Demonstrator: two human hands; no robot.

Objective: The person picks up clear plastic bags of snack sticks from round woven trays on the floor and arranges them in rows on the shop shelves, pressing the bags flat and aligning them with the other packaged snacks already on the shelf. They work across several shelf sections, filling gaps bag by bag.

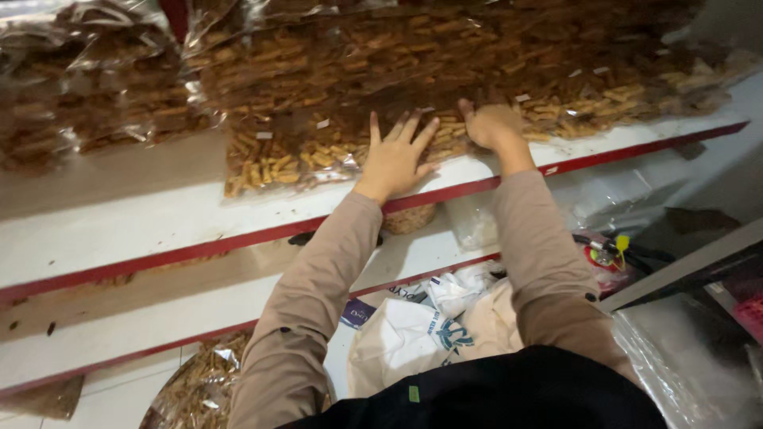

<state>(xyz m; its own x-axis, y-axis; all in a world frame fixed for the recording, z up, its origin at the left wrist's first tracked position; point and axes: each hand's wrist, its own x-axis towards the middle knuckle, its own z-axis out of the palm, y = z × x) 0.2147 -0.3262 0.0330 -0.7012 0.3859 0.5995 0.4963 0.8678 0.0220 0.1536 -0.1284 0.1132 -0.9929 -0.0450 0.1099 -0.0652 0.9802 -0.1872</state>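
Both hands reach up and forward onto a white shelf with a red front edge (199, 230), where clear plastic bags of short golden-brown fried snack sticks (302, 159) lie flat, side by side and partly overlapping, so that each bag shows its contents from the front. The left hand (395, 159) rests palm down at the near edge of the bags, its fingers (413, 127) spread wide and flat on the plastic. It seems to be pressing the bag down and steadying it against the shelf, not gripping it. The right hand (493, 123) sits just to the right and a little farther in, knuckles up; its fingers curl down into the bags and are hidden, so I cannot tell whether they pinch the plastic or only push on it.

More bags of the same sticks, darker in the dim light, are stacked at the far side (477, 56) and to the far left (79, 95), leaning on one another like roof tiles.

Below, a second white shelf with a red edge (119, 330) carries little that can be made out. Nearer still, beneath the beige sleeves (318, 302), a crumpled white plastic carrier bag (413, 334) lies on the floor beside a clear bag of thin brown snack pieces (199, 389). To the right a sheet of clear plastic (683, 357) covers a lower surface.
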